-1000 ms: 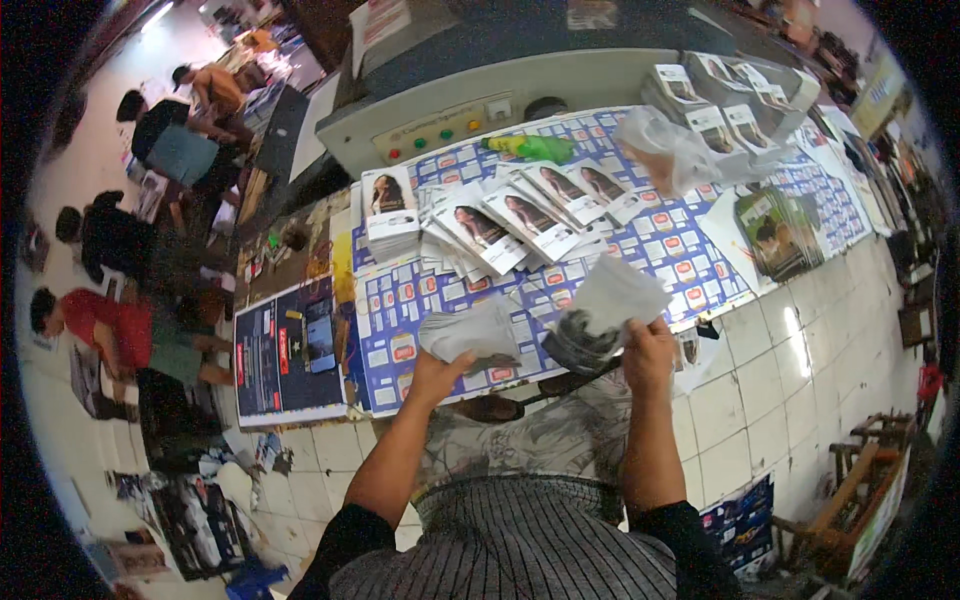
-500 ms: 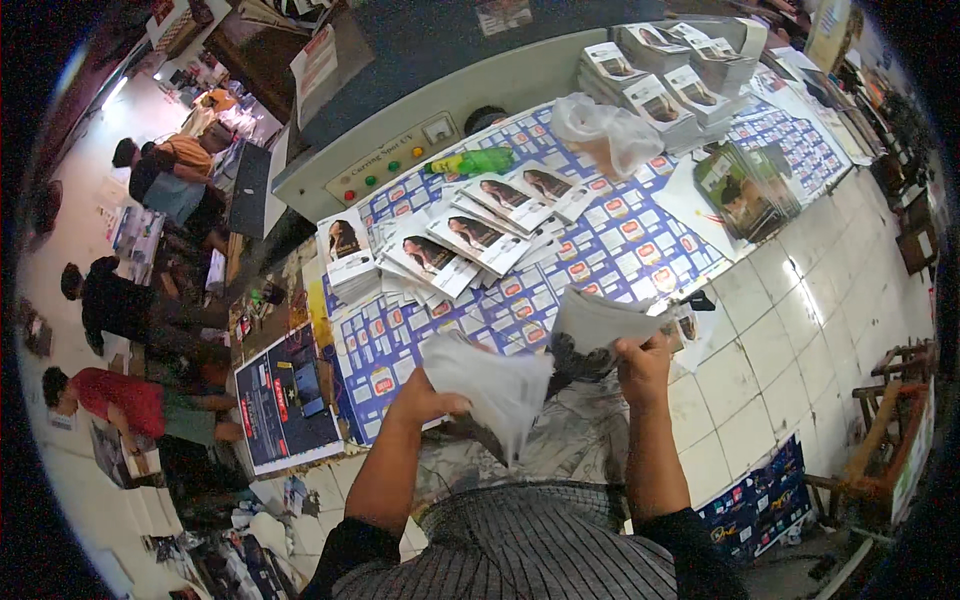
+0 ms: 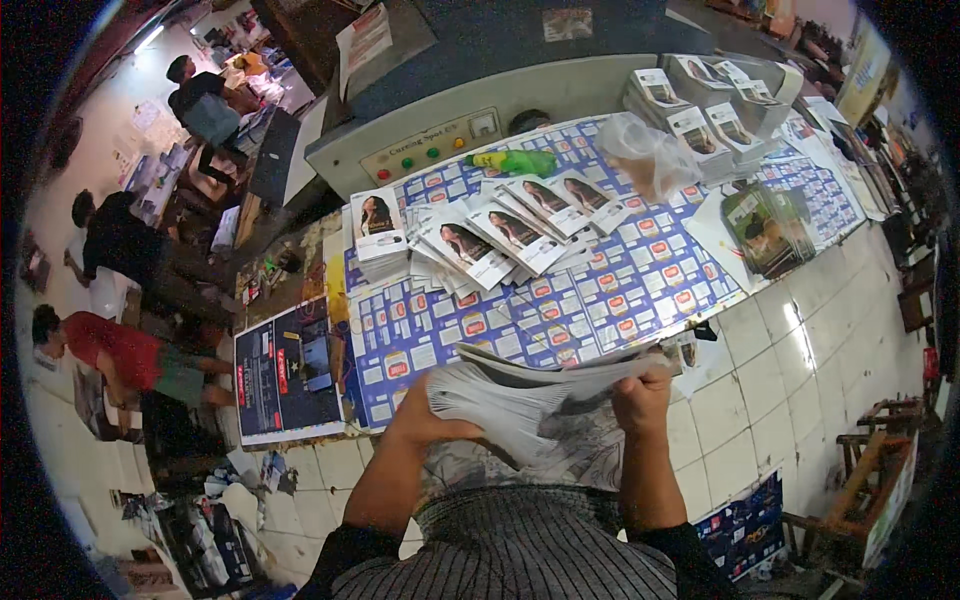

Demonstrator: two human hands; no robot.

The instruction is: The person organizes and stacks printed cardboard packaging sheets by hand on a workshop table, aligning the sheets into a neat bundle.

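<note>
Fanned sheets [image 3: 490, 398] at six o'clock of the tabletop [image 3: 640, 300]; left hand [image 3: 424, 415] pinches their nine o'clock end, right hand [image 3: 643, 400] their three o'clock end. Even pressure should keep edges aligned.

The sheet [image 3: 625, 310] on the counter [image 3: 318, 245] is blue with white boxes and red spots. White booklets [image 3: 514, 229] on it have dark pictures. A bottle [image 3: 530, 162] near the back edge is green and yellow. The left front corner's poster [image 3: 265, 385] is dark blue and red. Bent papers [image 3: 490, 400] by the front edge are white and grey.
</note>
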